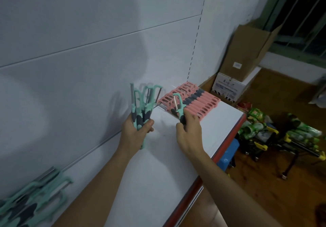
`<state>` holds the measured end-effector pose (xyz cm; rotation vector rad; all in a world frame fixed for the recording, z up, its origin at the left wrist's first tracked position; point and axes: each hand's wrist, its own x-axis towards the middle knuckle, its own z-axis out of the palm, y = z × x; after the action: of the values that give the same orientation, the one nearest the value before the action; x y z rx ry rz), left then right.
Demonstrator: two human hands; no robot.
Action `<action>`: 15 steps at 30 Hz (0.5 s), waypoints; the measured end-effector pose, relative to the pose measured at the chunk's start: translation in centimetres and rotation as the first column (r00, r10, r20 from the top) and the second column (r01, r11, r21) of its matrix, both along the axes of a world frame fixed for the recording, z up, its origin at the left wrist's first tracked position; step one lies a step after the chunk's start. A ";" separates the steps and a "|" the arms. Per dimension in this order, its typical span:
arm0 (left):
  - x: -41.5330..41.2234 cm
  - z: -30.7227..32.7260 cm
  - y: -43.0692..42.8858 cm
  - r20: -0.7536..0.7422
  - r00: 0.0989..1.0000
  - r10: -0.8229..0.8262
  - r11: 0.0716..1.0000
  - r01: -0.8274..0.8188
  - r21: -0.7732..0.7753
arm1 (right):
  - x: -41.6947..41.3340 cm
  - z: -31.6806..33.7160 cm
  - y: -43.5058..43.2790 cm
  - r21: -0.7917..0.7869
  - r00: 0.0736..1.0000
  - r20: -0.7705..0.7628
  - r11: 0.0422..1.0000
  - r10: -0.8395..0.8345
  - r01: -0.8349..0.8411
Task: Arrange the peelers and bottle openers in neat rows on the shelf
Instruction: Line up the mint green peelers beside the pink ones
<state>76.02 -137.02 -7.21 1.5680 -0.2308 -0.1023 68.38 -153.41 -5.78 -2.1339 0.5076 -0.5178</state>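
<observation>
Peelers first: your left hand [136, 131] is wrapped around a bunch of mint-green plastic peelers with dark grey grip patches [142, 103], heads up, metal blades showing inside the looped heads. Fingers closed tight on the handles, bunch upright above the white shelf with the red front edge [220, 121]. Your right hand [189, 131] pinches a single mint-green peeler [180, 107] by its dark handle, thumb and fingers pressed on it, head tilted up and slightly away from you. It sits just in front of the row of pink plastic peelers with dark grey grips [192, 99], near that row's closest end; I can't tell whether it touches it. Pink row lies flat, packed side by side at the shelf's far end, heads toward the back wall. Another batch of mint-green peelers [33, 202] lies at the shelf's near end, blurred, overlapping, well apart from the pink row.
</observation>
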 end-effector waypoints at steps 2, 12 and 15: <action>0.0 0.1 -0.1 -0.001 1.000 0.017 0.998 -0.017 -0.059 | -0.1 -0.1 -0.2 -0.063 1.000 -0.029 0.998 0.005 -0.007; 1.3 0.4 0.5 0.053 0.996 0.066 0.986 -0.056 -0.158 | 2.6 -0.3 -1.3 -0.328 0.999 -0.024 0.943 0.046 -0.052; 1.6 0.2 0.5 0.051 0.996 0.077 0.986 -0.068 -0.154 | 3.5 -0.2 -1.4 -0.486 0.999 -0.032 0.873 0.030 -0.042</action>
<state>77.66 -136.50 -6.98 1.4265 -0.2204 0.0168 71.84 -154.77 -5.97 -2.6287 0.3743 -0.6528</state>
